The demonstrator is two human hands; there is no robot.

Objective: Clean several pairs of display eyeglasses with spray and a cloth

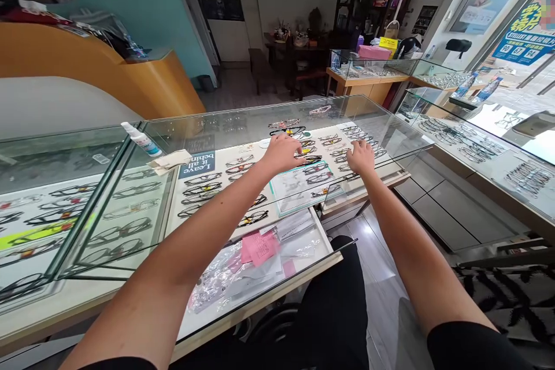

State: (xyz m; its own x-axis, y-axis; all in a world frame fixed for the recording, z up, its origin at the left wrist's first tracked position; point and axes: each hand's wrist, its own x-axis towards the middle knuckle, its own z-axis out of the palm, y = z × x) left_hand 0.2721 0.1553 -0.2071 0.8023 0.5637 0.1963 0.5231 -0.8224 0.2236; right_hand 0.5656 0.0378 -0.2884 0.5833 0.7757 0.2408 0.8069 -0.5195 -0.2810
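Left hand [284, 154] partly covers dark eyeglasses [314, 159] in the display case [254, 118]; whether its grip holds any, can't tell. Right hand [361, 157] by further pairs [359, 133], grip likewise unclear. Blue card [197, 166], inverted: "Leave it all behind". Bottle label [151, 147] illegible.

The left hand [282, 154] and right hand [361, 157] reach out at a glass display case [195, 127] with rows of eyeglasses [202, 188]. A spray bottle [143, 140] sits beside a beige cloth [171, 161]; 1 open drawer [282, 295] holds pink slips [260, 247].
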